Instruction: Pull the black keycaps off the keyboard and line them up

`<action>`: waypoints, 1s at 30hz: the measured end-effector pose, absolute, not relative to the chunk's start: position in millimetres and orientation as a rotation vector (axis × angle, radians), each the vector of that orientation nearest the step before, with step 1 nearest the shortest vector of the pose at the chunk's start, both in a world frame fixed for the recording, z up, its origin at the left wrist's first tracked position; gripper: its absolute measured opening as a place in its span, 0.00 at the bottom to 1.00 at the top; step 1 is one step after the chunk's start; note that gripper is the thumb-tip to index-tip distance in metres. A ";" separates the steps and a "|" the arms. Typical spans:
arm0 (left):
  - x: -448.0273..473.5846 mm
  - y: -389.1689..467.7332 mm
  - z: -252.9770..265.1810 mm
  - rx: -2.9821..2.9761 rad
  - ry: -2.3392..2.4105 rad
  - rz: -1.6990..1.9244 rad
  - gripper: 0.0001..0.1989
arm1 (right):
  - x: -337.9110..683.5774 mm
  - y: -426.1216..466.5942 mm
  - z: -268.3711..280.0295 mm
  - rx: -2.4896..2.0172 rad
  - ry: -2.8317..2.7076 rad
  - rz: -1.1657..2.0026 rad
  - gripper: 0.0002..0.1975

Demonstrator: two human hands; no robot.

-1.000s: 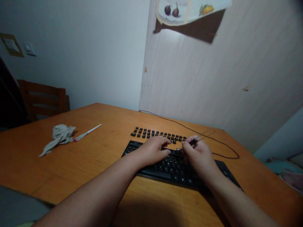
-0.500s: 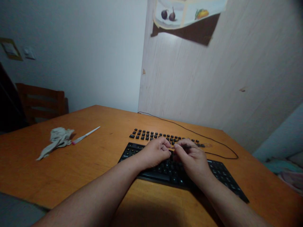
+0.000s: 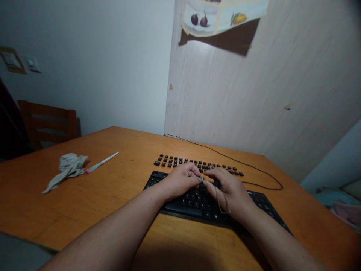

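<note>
A black keyboard (image 3: 184,210) lies in front of me, partly under both hands, with several of its keys off at the upper left. My left hand (image 3: 183,180) is closed over the keyboard, its thumb and fingers pinching a small greyish piece (image 3: 201,178), likely a keycap. Just to the right, my right hand (image 3: 229,188) has its thumb and forefinger slightly apart, close to that piece. Held in its curled fingers is a wire keycap puller (image 3: 222,207), whose thin loops stick out below the thumb. Its handle is mostly hidden.
Rows of loose black keycaps (image 3: 175,162) lie behind the keyboard. A black cable (image 3: 225,153) curves along the table's back and right. At left are a crumpled grey cloth (image 3: 72,165) and a white stick-like brush (image 3: 103,162) with a pink end. A wooden chair (image 3: 52,120) stands beyond.
The keycap puller has turned in my right hand: its wire loops pointed away to the right and now hang toward me. The small piece has come into sight at my left fingertips.
</note>
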State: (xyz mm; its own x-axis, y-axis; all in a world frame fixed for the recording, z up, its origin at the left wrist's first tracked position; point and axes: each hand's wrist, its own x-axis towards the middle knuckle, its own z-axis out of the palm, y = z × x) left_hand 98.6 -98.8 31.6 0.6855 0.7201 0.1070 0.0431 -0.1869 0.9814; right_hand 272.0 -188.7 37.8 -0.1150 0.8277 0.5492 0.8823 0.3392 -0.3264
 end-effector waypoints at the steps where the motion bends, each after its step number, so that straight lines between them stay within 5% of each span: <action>1: 98.3 -99.0 31.9 1.660 0.621 0.684 0.09 | 272.5 -189.6 39.0 -1.522 -1.979 -0.117 0.13; 30: 80.5 -85.6 35.0 2.517 1.065 0.730 0.08 | 331.8 -154.3 45.7 -2.076 -1.942 -0.287 0.10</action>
State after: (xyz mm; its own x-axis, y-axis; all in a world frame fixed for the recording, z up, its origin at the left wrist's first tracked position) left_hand 80.5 -85.6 35.0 0.5937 0.7330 0.3321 0.5741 -0.6750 0.4635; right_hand 331.8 -154.3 45.7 0.0748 0.9399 0.3333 0.9961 -0.0545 -0.0699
